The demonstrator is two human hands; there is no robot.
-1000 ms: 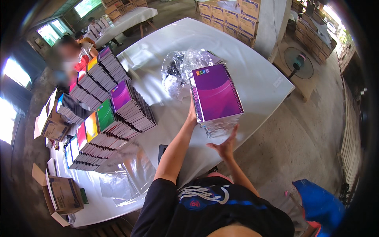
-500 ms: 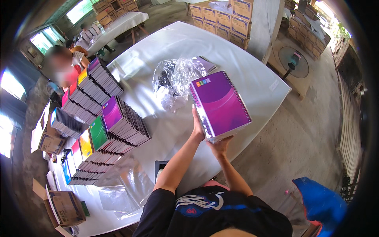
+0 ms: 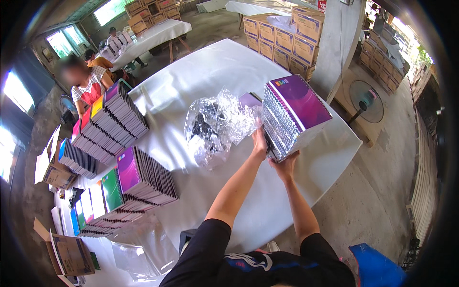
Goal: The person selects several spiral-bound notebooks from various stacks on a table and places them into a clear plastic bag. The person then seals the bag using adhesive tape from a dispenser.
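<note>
A thick stack of purple spiral notebooks (image 3: 299, 98), its white coil edges facing me, is held out over the right part of the table. My left hand (image 3: 258, 143) grips its near left corner, fingers partly hidden behind it. Under the near end, my right hand (image 3: 286, 165) is closed around the bottom edge. The stack has a glossy look, perhaps from clear film. Left of it lies a heap of crumpled clear plastic (image 3: 210, 126). Another purple notebook (image 3: 249, 99) lies flat behind my left hand, partly covered by the plastic and the stack.
Tall rows of coloured notebooks (image 3: 143, 179) stand on the white-covered table (image 3: 210, 201) to the left. Clear plastic sheets (image 3: 138, 258) lie near the front edge. Open cartons (image 3: 71, 256) sit at far left. A person (image 3: 91, 81) is across the table; a fan (image 3: 366, 100) stands right.
Both hands have carried the notebook stack farther away and to the right. It has turned so that its coil edges now face me. The view has shifted slightly.
</note>
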